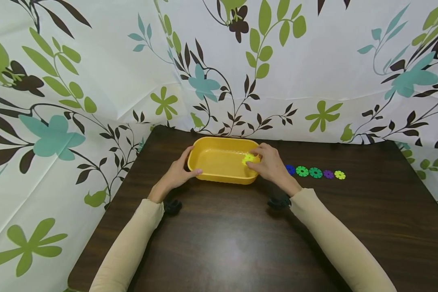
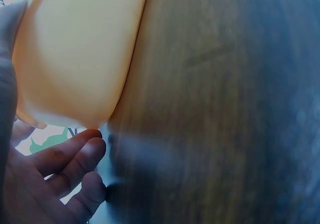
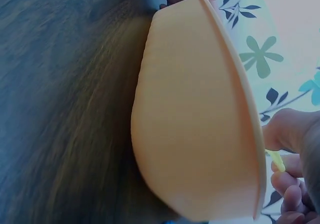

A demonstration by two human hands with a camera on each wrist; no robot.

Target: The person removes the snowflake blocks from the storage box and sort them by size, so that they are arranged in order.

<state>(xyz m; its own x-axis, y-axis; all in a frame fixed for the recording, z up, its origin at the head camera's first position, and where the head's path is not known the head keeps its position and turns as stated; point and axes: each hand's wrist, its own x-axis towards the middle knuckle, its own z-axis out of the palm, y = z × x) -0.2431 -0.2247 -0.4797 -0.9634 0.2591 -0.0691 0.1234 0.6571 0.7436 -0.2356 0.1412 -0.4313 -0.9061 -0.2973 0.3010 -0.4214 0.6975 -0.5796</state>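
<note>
A yellow plastic tray (image 1: 219, 177) with raised walls sits toward the back of the dark table. My left hand (image 1: 177, 172) grips its left end, thumb at the front rim and fingers around the outer side; the left wrist view shows these fingers (image 2: 75, 159) against the tray's end. Over the tray's right end, my right hand (image 1: 271, 164) pinches a yellow notched disc (image 1: 248, 158) between thumb and fingers. In the right wrist view only the edge of that disc (image 3: 275, 160) shows past the tray wall (image 3: 200, 109).
Right of the right hand, several notched discs lie in a row: a blue disc (image 1: 290, 169) partly hidden by the hand, green discs, a purple disc (image 1: 328, 174) and a yellow-green disc (image 1: 340, 174). A leaf-patterned cloth (image 1: 222, 61) hangs behind the brown table (image 1: 222, 235).
</note>
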